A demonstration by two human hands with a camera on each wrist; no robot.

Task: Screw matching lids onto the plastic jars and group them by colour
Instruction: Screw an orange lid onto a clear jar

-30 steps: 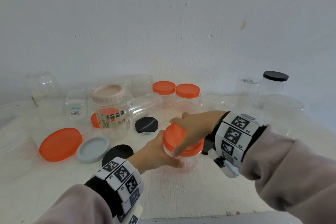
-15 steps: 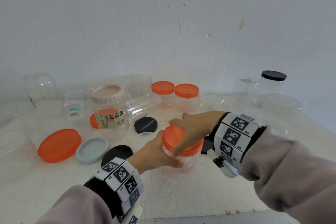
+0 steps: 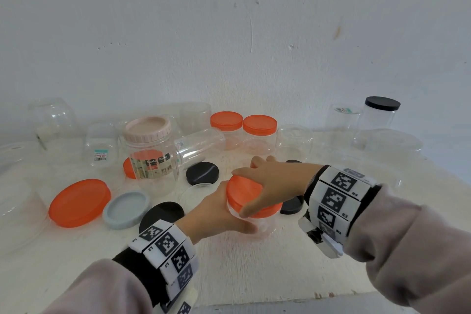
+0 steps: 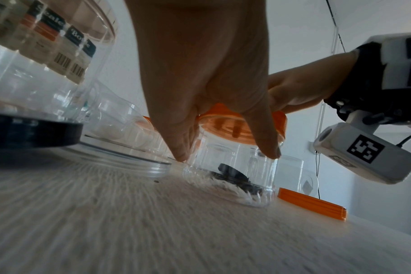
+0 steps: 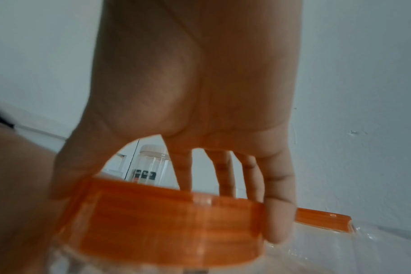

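Note:
A small clear plastic jar stands on the white table in the near middle. My left hand grips its clear body, thumb on the near side. An orange lid sits on top of the jar. My right hand grips this lid from above, thumb on the near rim and fingers curled over the far rim. Two jars capped in orange stand together at the back.
Loose on the table to the left lie a large orange lid, a grey lid and black lids. A labelled jar with a pink lid, several clear open jars and a black-lidded jar stand further back.
Both hands hold the jar and orange lid as before. The right hand has shifted only slightly on the lid. The jar has stayed in place.

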